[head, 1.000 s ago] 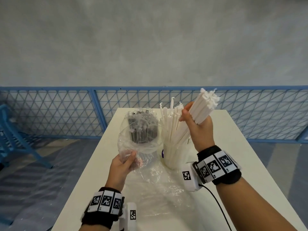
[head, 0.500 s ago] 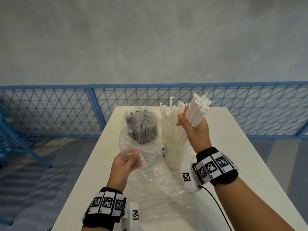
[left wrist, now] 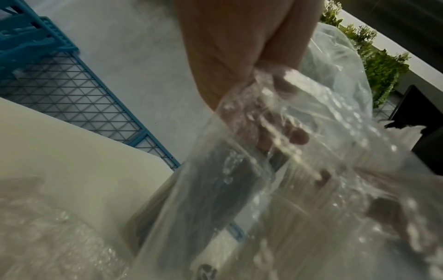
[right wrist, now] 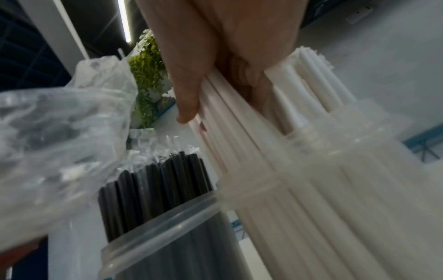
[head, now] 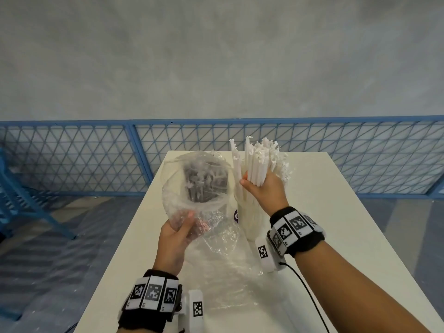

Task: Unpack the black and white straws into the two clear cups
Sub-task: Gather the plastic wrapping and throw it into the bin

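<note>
- My right hand (head: 265,188) has its fingers (right wrist: 189,106) curled tight round a bundle of white straws (head: 257,167); the thumb pins them from the near side.
- The bundle's long axis runs nearly upright, tipped slightly away from me. Its lower ends already sit inside the right clear cup (right wrist: 359,170), in among the white straws that stand there.
- So the relation I steer by: the cup lies straight below my right fingers, along the straws' own axis. I judge the next move to be a push down that line, then a release.
- My left hand (head: 176,234) pinches the clear plastic bag (head: 192,188) between thumb and fingers at its lower part, holding it up beside the left clear cup (right wrist: 172,227), which carries the black straws (right wrist: 155,185).
- Seen from the head camera the black straws show through the bag; whether the plastic touches them I cannot tell.
- Both cups stand on the white worktop (head: 336,224), just beside one another, the right hand being nearer to the white-straw cup.
- Loose plastic wrap (head: 228,272) lies on the worktop between my wrists.
</note>
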`<state>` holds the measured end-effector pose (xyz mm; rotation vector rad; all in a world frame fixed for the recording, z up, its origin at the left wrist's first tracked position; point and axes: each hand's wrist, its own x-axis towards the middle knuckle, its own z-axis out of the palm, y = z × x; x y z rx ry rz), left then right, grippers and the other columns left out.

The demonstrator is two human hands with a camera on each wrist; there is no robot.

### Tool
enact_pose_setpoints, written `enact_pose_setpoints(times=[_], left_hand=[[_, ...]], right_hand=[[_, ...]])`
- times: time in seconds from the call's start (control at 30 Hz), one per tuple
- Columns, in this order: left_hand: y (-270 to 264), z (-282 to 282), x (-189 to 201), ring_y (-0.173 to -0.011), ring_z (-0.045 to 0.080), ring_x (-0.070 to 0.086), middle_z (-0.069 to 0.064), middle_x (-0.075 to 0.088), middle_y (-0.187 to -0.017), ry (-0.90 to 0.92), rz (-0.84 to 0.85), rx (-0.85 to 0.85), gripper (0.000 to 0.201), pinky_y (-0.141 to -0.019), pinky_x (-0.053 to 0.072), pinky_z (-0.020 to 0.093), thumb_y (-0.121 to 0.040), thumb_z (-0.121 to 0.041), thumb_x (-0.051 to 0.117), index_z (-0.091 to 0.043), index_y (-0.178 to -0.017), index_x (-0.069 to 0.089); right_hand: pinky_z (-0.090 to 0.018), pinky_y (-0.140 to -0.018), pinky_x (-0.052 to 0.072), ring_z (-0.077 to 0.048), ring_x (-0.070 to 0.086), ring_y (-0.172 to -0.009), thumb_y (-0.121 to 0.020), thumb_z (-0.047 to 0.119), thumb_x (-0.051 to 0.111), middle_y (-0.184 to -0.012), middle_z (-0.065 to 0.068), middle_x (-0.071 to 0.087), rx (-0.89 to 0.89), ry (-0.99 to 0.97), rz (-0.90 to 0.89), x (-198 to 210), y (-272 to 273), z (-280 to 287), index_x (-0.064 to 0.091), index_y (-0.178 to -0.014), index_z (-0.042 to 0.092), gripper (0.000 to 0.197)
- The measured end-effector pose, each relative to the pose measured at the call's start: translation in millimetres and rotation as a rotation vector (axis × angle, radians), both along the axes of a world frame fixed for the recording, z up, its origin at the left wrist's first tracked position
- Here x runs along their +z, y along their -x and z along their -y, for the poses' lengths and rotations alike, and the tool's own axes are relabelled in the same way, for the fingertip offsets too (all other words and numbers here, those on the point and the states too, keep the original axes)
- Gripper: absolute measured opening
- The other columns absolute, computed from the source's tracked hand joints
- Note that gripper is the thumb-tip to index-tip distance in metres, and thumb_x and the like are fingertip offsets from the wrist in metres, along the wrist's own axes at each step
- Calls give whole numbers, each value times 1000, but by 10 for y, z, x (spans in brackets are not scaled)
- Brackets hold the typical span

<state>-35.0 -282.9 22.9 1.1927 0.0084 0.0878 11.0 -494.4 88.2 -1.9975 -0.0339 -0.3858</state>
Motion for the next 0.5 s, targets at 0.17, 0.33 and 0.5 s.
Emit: enact_pose_setpoints(times=[0.17,0.33,0.5], left_hand=[[134,-70,103,-68,18,69,6,71,-71,82,29,102,43,-69,58,29,-77,-51,62,-12,-92,61],[224,-47,152,-69,18,68,4,70,-68,163,20,191,27,-72,58,30,-94,-34,42,-12,-91,59],[280,15,97,-78,21,65,0,70,-68,272,-48,274,31,-79,55,35,-94,-42,38,-18,-91,57]], right_hand=[[-17,-105,33,-9,42,-122,-72,18,77,-131,3,40,-213,-132,337,-137,471,16,35,-132,15,74],[-29,-102,40,-14,49,-115,-78,20,72,-123,1,43,-246,-170,252,-589,840,90,39,-120,21,53],[-35,-94,47,-15,54,-114,-75,57,59,-128,1,52,115,-390,-390,-828,1063,60,38,-123,29,59]])
